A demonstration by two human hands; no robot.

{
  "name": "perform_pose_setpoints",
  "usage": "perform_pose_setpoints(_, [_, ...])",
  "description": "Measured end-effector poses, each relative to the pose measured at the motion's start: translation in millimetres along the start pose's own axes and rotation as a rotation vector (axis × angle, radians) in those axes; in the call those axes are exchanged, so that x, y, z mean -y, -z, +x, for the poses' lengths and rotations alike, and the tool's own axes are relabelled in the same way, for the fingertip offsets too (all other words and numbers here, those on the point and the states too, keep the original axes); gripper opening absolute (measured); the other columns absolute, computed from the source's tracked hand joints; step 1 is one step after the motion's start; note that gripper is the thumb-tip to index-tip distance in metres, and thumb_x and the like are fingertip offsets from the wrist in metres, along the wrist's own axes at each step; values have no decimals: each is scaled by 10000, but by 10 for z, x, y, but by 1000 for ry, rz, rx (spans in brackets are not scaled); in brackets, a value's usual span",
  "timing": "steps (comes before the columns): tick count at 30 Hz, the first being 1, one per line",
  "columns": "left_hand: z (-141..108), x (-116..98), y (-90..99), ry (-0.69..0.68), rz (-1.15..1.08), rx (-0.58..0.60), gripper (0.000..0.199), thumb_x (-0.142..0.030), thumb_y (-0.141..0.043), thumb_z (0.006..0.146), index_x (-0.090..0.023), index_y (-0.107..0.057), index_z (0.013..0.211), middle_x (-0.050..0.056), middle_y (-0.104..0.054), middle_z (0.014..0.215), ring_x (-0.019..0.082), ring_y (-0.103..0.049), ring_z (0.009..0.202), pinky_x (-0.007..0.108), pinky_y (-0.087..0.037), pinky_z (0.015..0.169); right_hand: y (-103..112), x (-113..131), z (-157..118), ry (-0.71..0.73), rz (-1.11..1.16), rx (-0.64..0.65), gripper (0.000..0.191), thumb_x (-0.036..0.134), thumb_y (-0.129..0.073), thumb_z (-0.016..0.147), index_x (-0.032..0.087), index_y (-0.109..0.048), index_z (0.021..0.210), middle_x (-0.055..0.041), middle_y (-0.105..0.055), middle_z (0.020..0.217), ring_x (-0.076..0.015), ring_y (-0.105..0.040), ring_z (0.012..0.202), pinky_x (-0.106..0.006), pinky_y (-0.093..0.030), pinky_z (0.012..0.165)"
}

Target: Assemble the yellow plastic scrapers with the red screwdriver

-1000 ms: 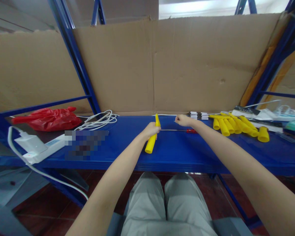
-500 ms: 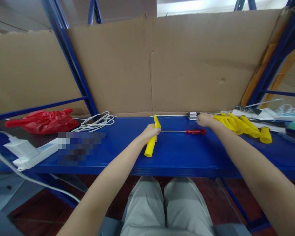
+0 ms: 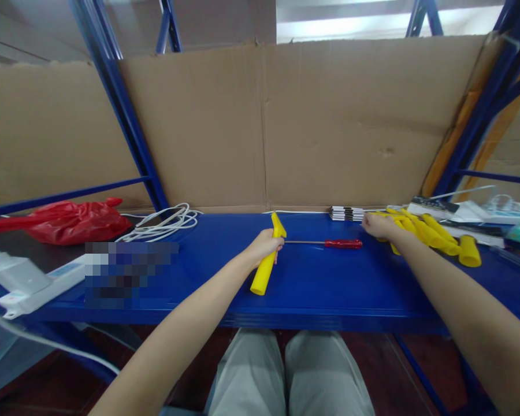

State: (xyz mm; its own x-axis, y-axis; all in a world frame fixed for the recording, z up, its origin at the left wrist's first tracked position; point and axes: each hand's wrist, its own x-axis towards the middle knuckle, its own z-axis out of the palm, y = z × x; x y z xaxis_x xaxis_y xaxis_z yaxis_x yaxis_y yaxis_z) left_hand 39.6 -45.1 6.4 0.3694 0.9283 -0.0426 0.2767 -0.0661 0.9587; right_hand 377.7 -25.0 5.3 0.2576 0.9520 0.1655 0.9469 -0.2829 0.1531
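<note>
My left hand point(image 3: 266, 245) is closed round a yellow plastic tube with an angled, flared top point(image 3: 263, 274), held tilted above the front middle of the blue table. A screwdriver with a red handle point(image 3: 343, 244) lies just to the right, its shaft pointing at that hand. Farther right, my right hand point(image 3: 378, 225) has its fingers curled together; what they hold, if anything, is hidden. It is between a row of small white and dark blocks point(image 3: 345, 214) and a pile of yellow plastic tubes point(image 3: 433, 234), partly covering the pile's left end.
A cardboard wall point(image 3: 329, 127) closes off the back of the blue table point(image 3: 320, 289). On the left are a red plastic bag point(image 3: 75, 222), a coiled white cable point(image 3: 169, 222) and a white power strip point(image 3: 47, 289). A single yellow tube point(image 3: 469, 251) stands at the right, beside papers and cables.
My right hand has moved right, away from the small blocks and to the pile of yellow tubes. My left hand keeps its hold on the yellow tube. The view has shifted slightly.
</note>
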Motion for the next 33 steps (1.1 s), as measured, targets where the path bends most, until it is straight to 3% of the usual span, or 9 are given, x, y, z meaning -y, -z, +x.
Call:
perform_pose_setpoints(5, [5, 22, -3, -10, 23, 15, 161, -33, -448, 675, -186, -397, 665, -81, -413, 431, 75, -387, 285, 210, -362, 341, 10, -93, -33, 75, 6, 5, 275, 224, -360, 828, 150, -571, 989, -141, -656, 1014, -233, -606, 901, -305, -405, 698])
perform_pose_setpoints(14, [6, 30, 2, -19, 6, 21, 181, -33, -462, 680, -191, -381, 645, -86, -406, 420, 70, -392, 285, 198, -361, 334, 42, -142, -46, 29, 12, -14, 240, 190, -399, 807, 150, -615, 904, -115, -679, 917, -188, -618, 770, -246, -392, 619])
perform_pose_setpoints(18, [-5, 25, 0, -22, -34, 40, 174, -35, -462, 680, -189, -385, 656, -83, -411, 436, 70, -391, 288, 203, -355, 336, 36, -121, 9, 42, -18, 12, 257, 151, -408, 795, 128, -655, 861, -139, -685, 917, -203, -630, 820, -248, -411, 666])
perform_pose_setpoints(22, [-16, -7, -18, -6, -128, 52, 170, -45, -474, 691, -191, -388, 694, -86, -410, 452, 71, -392, 297, 207, -354, 345, 41, -69, 39, 22, -49, 19, 304, 145, -395, 806, 83, -665, 932, -198, -660, 1000, -250, -621, 922, -286, -430, 718])
perform_pose_setpoints(28, [70, -250, -157, -10, -251, 120, 171, -20, -435, 721, -185, -395, 701, -83, -400, 433, 65, -370, 287, 202, -343, 345, 24, -63, 75, 26, -35, 50, 305, 131, -420, 784, 88, -668, 956, -197, -657, 1009, -272, -611, 966, -321, -448, 764])
perform_pose_setpoints(33, [331, -496, -451, 73, -297, 202, 134, -49, -460, 759, -167, -435, 702, -80, -385, 437, 52, -349, 300, 186, -326, 361, -7, -61, 140, 17, -63, 62, 336, 144, -420, 782, 63, -655, 1009, -225, -634, 1068, -291, -593, 1013, -347, -451, 796])
